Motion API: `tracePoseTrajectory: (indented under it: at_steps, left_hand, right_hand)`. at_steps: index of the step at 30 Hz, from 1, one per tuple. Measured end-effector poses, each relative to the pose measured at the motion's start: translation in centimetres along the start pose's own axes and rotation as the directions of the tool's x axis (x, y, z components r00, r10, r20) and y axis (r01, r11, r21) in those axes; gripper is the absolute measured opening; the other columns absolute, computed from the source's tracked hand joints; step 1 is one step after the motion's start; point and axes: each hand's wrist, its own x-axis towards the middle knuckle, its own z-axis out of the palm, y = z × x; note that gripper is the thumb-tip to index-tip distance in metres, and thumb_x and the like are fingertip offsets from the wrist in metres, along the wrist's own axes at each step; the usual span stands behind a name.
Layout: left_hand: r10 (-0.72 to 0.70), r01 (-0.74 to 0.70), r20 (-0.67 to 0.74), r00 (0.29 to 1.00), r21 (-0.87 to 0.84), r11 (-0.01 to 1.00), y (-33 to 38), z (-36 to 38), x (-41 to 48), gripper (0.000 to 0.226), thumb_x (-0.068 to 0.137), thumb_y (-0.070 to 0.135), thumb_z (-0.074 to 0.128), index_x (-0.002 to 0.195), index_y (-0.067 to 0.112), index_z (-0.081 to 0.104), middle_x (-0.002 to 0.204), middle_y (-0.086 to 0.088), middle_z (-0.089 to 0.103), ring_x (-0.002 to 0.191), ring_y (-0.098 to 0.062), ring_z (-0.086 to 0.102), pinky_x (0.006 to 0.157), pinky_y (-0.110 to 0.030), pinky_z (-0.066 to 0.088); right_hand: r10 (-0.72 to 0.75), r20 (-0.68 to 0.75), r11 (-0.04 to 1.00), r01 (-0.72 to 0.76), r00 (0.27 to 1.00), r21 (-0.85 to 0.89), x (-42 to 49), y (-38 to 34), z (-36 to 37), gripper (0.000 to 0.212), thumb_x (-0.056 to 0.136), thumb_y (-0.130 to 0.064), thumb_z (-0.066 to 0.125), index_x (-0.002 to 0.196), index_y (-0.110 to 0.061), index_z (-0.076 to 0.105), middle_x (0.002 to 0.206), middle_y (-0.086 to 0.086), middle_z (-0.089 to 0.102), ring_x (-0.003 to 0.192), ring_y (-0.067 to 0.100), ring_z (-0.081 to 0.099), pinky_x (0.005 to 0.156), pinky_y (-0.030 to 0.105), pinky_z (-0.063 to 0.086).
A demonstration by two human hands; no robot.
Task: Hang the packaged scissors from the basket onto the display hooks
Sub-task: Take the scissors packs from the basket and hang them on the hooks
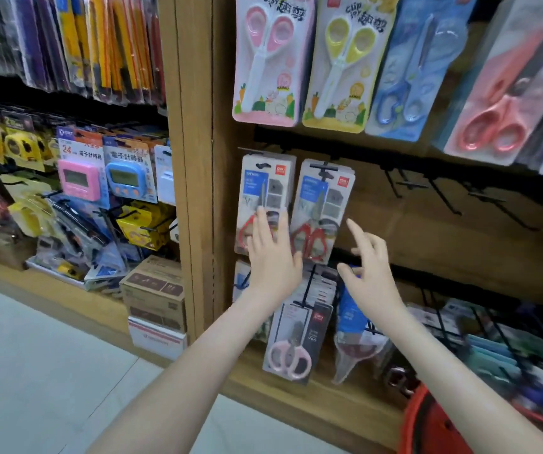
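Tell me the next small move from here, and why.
Probably lower the right hand to the red basket for another pack. It and the left hand grip nothing, two red-handled packs already hang, and bare hooks wait to their right.

Left hand [271, 253] presses flat on the grey scissors pack [263, 191] just left of the tilted red-handled pack [321, 211], right hand [367, 263] hovers loose-fingered just right of it, black display hooks [440, 191] further right, red basket [427, 427] well below-right.
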Motion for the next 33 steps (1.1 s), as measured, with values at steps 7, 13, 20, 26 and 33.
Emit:
tracePoseTrajectory:
  at_steps: [7, 13, 20, 26, 33]
  left_hand:
    - [0.262, -0.214, 0.334, 0.905, -0.173, 0.961, 13.2, 7.7, -13.6, 0.066, 0.095, 0.019, 0.051, 0.153, 0.013, 0.020, 0.158, -0.024, 0.007, 0.145, -0.038, 0.011, 0.116, -0.044, 0.016]
    - [0.153, -0.126, 0.750, 0.643, -0.094, 0.988, 18.0, 17.8, -26.4, 0.063, 0.097, 0.021, 0.046, 0.154, 0.024, 0.019, 0.159, -0.017, 0.005, 0.145, -0.035, 0.012, 0.116, -0.043, 0.017]
    - [-0.193, -0.019, 0.896, 0.400, 0.218, 0.976, 17.9, 25.1, -30.3, 0.090, 0.096, 0.029, 0.054, 0.151, 0.038, -0.016, 0.158, -0.024, -0.016, 0.145, -0.047, 0.004, 0.118, -0.050, 0.013]
    - [-0.237, 0.010, 0.824, 0.515, 0.270, 0.963, 17.1, 28.8, -30.1, 0.115, 0.090, 0.007, 0.062, 0.139, 0.032, -0.039, 0.155, -0.035, -0.001, 0.146, -0.042, 0.014, 0.113, -0.041, 0.029]
    - [-0.258, -0.033, 0.872, 0.417, 0.298, 0.954, 16.3, 31.7, -28.3, 0.119, 0.085, 0.030, 0.072, 0.147, 0.032, -0.029, 0.157, -0.028, -0.012, 0.148, -0.038, -0.008, 0.119, -0.047, 0.006]
  right_hand:
    - [0.289, -0.020, 0.903, -0.280, 0.957, -0.325, -19.0, 12.7, -8.6, 0.072, 0.087, -0.001, 0.064, 0.149, -0.010, 0.028, 0.135, 0.018, 0.041, 0.125, 0.034, 0.039, 0.104, 0.035, 0.029]
    - [0.585, -0.076, 0.712, -0.556, 0.808, -0.428, -33.4, 21.2, -14.1, 0.082, 0.077, -0.002, 0.075, 0.146, 0.000, 0.030, 0.137, 0.030, 0.044, 0.127, 0.049, 0.041, 0.105, 0.050, 0.032]
    - [0.703, 0.075, 0.652, -0.599, 0.708, -0.465, -36.4, 24.1, -16.0, 0.085, 0.091, -0.034, 0.064, 0.152, -0.008, 0.011, 0.150, 0.017, 0.030, 0.138, 0.032, 0.028, 0.111, 0.036, 0.023]
    - [0.696, 0.148, 0.688, -0.594, 0.703, -0.416, -33.4, 26.6, -14.6, 0.069, 0.099, -0.039, 0.046, 0.154, -0.024, 0.007, 0.158, 0.006, 0.019, 0.145, 0.023, 0.020, 0.115, 0.041, 0.026]
    - [0.871, 0.307, 0.463, -0.434, 0.383, -0.773, -33.0, 29.3, -12.3, 0.091, 0.084, -0.079, 0.027, 0.154, -0.031, -0.006, 0.163, 0.009, -0.001, 0.148, 0.034, 0.001, 0.117, 0.050, 0.010]
